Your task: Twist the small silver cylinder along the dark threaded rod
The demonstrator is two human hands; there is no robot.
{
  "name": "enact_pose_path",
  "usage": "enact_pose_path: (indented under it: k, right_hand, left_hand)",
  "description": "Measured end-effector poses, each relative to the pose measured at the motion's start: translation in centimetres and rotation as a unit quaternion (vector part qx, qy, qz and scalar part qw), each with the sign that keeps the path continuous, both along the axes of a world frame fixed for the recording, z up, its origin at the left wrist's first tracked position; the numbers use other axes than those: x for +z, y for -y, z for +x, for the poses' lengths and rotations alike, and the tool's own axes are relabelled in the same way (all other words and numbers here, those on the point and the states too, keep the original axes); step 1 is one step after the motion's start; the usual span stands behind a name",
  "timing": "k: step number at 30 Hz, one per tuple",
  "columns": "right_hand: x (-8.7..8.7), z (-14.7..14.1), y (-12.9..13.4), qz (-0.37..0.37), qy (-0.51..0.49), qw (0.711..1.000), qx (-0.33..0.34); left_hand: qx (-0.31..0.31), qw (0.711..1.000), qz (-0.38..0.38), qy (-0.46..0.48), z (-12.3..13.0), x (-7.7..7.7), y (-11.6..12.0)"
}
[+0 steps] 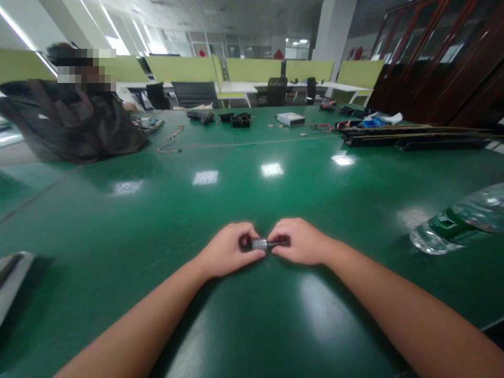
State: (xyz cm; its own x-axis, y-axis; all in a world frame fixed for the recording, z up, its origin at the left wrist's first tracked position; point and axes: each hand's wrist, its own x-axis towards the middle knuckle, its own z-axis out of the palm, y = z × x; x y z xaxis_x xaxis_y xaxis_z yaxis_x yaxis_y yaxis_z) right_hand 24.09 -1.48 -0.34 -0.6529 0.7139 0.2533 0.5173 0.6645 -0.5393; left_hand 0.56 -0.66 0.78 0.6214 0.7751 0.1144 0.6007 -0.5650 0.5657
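Observation:
Between my hands, just above or on the green table (236, 199), is a small cylindrical part (260, 244) with a grey metallic body. My left hand (232, 249) grips its left side, thumb below and fingers curled above. A thin dark piece (272, 244) extends from its right end into my right hand (301, 241), whose thumb and fingers are pinched around it. The fingertips of the two hands are a small gap apart. Whether the two pieces are joined is too small to tell.
A clear bottle with a green label (452, 226) lies at the right. At the left are a large dark bag (79, 126) and a light-edged object (13, 278). Black parts (241, 121), a white box (290, 119) and dark strips (417, 139) lie along the far side. A person (82, 68) is behind the bag.

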Motion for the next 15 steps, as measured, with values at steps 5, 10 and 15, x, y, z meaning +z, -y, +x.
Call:
enact_pose_path:
  k: [5,10,15]
  right_hand:
    - [0.04,0.01,0.02,0.0,-0.006,1.0,-0.003]
    - [0.16,0.03,-0.08,0.001,-0.005,1.0,-0.001]
    - [0.2,0.13,-0.09,0.001,-0.001,1.0,-0.006]
  left_hand:
    - [0.005,1.0,0.001,-0.002,0.07,0.14,0.07]
    - [0.003,1.0,0.001,0.002,0.04,0.08,0.02]
    - [0.007,1.0,-0.001,0.005,0.13,0.2,0.1]
